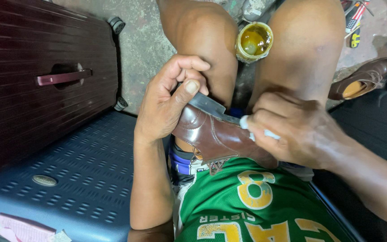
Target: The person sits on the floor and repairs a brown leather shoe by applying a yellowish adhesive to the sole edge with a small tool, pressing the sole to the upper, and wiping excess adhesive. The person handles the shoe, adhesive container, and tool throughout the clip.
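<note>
Head view: a brown leather shoe (220, 139) lies across the person's lap, between both hands. Left hand (169, 101) grips its heel end, thumb pressed on the dark sole. Right hand (292, 130) pinches a small white cloth (247, 123) against the upper. An open jar of yellow glue (254, 41) sits between the knees.

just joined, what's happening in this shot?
A seated person holds a brown leather shoe on their lap. The left hand grips it near the heel, thumb on the dark sole edge. The right hand presses a small white object, hard to identify, against the shoe's side. An open jar of yellowish paste sits between the knees. A second brown shoe lies on the floor to the right; a maroon suitcase and a blue suitcase are on the left.
</note>
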